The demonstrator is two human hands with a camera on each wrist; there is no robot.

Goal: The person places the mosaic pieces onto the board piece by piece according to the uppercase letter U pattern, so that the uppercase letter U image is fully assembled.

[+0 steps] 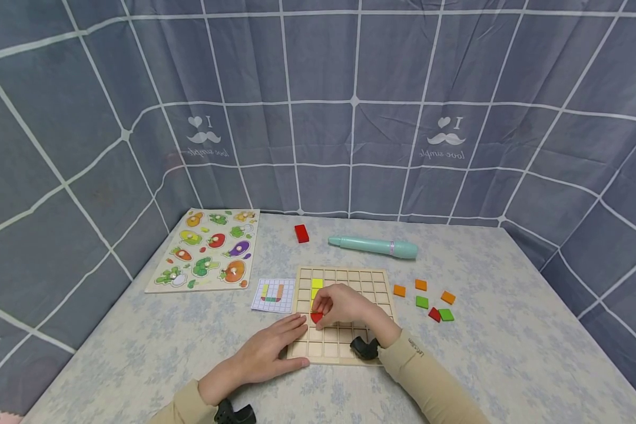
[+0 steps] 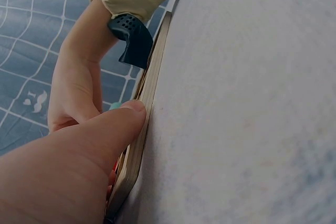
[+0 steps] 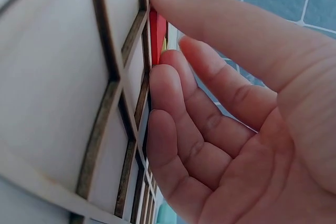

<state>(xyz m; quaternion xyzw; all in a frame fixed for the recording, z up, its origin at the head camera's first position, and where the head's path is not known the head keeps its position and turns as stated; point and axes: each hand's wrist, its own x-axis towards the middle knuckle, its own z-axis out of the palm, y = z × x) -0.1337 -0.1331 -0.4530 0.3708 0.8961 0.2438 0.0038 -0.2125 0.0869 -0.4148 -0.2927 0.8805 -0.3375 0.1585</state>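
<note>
A wooden grid board [image 1: 331,351] lies flat on the table. Two yellow tiles [image 1: 317,283] sit in its left part, one partly behind the right hand. My right hand [image 1: 344,306] reaches over the board and pinches a red tile [image 1: 316,317] with a rounded side just below the yellow. In the right wrist view the red tile [image 3: 158,32] shows between thumb and fingertips, low at the grid. My left hand [image 1: 270,350] rests at the board's front left corner, fingers extended on its left side. Its thumb lies along the board's front edge [image 2: 144,140].
A pattern card [image 1: 265,303] lies left of the board, a vegetable puzzle [image 1: 198,250] farther left. Loose orange [image 1: 399,291], green [image 1: 421,302] and red tiles [image 1: 434,315] lie to the right. Behind are a red block [image 1: 301,234] and a teal marker-shaped tube [image 1: 373,246].
</note>
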